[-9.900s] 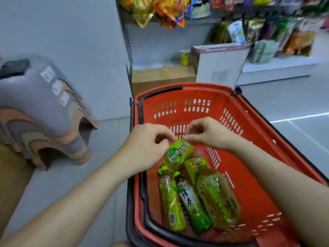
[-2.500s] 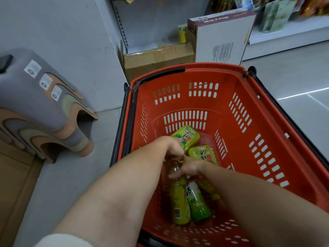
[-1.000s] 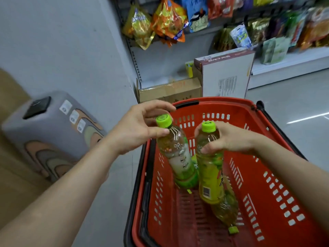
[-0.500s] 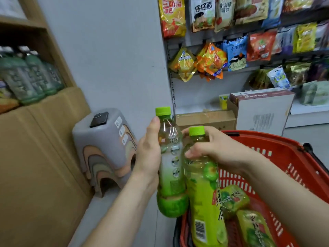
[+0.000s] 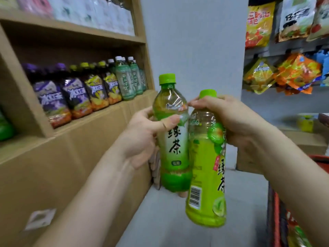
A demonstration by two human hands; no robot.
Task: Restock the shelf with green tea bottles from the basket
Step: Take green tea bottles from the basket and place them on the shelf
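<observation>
Store aisle: grey wall (image 5: 192, 41) ahead, pale floor (image 5: 178, 220) below, wooden shelf (image 5: 74, 32) filling the left side.
Shelf stock: standing in rows on the lower board are purple-capped bottles (image 5: 51, 100), then yellow-capped bottles (image 5: 97, 93), then white-capped bottles (image 5: 124, 79) at the shelf's right end.
White-label bottle (image 5: 172, 145): in the air just right of the shelf's end post, not on any board; long axis close to vertical, green cap up, base down, printed label facing the camera.
Yellow-label bottle (image 5: 206, 175): further right of the shelf, side by side with the white-label bottle and touching it; also near vertical, cap up – it hangs lower, its cap about level with the other's shoulder; barcode faces the camera.
Left hand (image 5: 142, 132): grip wrapped round the upper body of the white-label bottle, thumb across the front.
Right hand (image 5: 229, 118): grip clasped over the neck and shoulder of the yellow-label bottle, fingers curled in from the right.
Basket (image 5: 275, 211): red rim at the lower right, well right of the shelf – more green packaging shows inside, blurred.
Snack bags (image 5: 284, 72): hanging on a rack far right of the shelf, beyond the wall.
</observation>
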